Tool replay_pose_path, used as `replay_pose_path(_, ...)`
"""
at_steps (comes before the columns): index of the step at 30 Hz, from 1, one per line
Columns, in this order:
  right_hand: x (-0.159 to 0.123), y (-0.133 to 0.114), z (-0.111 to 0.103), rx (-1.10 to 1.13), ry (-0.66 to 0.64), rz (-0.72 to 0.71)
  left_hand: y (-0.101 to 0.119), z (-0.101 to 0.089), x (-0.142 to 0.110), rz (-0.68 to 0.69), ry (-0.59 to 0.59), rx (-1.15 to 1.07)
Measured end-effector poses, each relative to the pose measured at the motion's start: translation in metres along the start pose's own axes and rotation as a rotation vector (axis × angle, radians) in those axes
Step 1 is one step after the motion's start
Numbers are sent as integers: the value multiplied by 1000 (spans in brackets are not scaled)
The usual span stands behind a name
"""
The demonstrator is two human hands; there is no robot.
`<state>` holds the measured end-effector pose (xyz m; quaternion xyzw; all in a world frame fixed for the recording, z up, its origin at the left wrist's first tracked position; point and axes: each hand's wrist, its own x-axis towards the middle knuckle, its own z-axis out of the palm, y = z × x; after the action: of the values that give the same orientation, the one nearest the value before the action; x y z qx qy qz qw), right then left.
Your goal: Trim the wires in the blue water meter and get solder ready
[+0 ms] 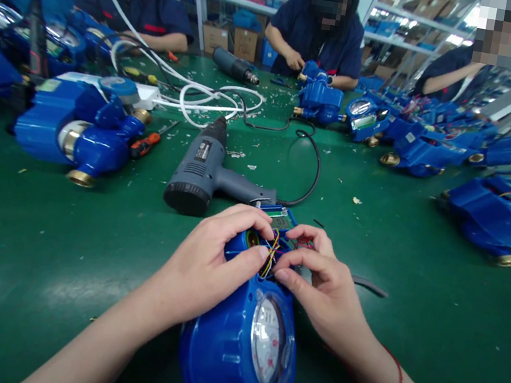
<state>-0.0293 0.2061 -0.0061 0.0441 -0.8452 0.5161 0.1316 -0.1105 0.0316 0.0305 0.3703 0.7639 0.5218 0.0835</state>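
Green workbench (95, 237) supports a blue water meter (219, 349), its thin multicoloured wires (273, 247) pinched by the left hand (217, 247) and right hand (334, 290).

Left grip (217, 247), right grip (330, 286), wires (273, 248) between, blue meter (237, 345)

def an assembly workshop tbh: green counter (95, 237) w/ blue meters (225, 343), heat guns (198, 165), stocked shelves (238, 1) bhnd, ppl (288, 20) in matching shirts (162, 12)
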Motion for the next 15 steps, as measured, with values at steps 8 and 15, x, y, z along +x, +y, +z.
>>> replay_pose_path(8,-16,26,-34,-255,253,87,-2,0,-3,-19,-10,9)
replay_pose_path(15,-68,73,-62,-1034,15,-41,1,-8,-6,-44,-102,32)
